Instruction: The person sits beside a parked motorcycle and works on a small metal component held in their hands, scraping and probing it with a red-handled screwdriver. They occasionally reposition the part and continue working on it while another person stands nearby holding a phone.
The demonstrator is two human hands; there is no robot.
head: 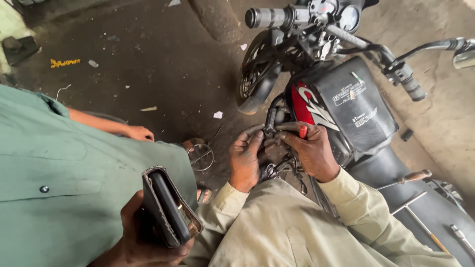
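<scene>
Hands at motorcycle [346, 106] frame below tank: left hand [246, 158] closed round dark tube [271, 122], right hand [311, 151] clamped on red-handled tool [303, 131]; tube judged stiff, greasy, slippery, best gripped mid-length beside the tool.

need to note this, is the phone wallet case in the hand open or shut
Partly open: the phone case flap gapes away from the dark phone, held edge-up in a hand.

Can't really see what the greasy left hand [246, 160] and right hand [310, 151] grip, engine's hidden underneath. Mirror [465, 58] at 3 o'clock is cut off.
</scene>
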